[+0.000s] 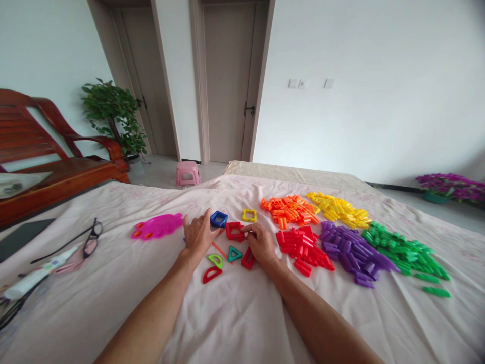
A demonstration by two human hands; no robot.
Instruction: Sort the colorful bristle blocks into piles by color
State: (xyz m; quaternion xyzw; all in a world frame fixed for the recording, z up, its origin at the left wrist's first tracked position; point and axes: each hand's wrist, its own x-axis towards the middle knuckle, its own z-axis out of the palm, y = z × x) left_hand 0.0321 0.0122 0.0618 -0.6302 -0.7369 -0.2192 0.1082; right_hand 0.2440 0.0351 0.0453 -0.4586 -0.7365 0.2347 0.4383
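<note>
A small stack of blue square magnetic tiles (219, 219) sits in my left hand (199, 235), its fingers at the left side and thumb along the lower edge. Red square magnetic tiles (235, 231) are pinched by the fingertips of my right hand (261, 243), right beside the blue ones. Behind them lies a yellow square tile (249, 216). Closer to me are a teal triangle tile (234, 254), a lime half-round piece (215, 261), a dark red half-round piece (212, 274) and an orange stick (220, 248). Another red tile (248, 259) lies partly under my right hand.
Piles of orange (290, 211), yellow (341, 210), red (303, 247), purple (350, 250) and green (407, 250) plastic pieces lie to the right. On the left are a magenta plastic tray (159, 227), eyeglasses (91, 240) and a white tube (40, 273). Beyond the cloth-covered surface stands a pink stool (188, 174).
</note>
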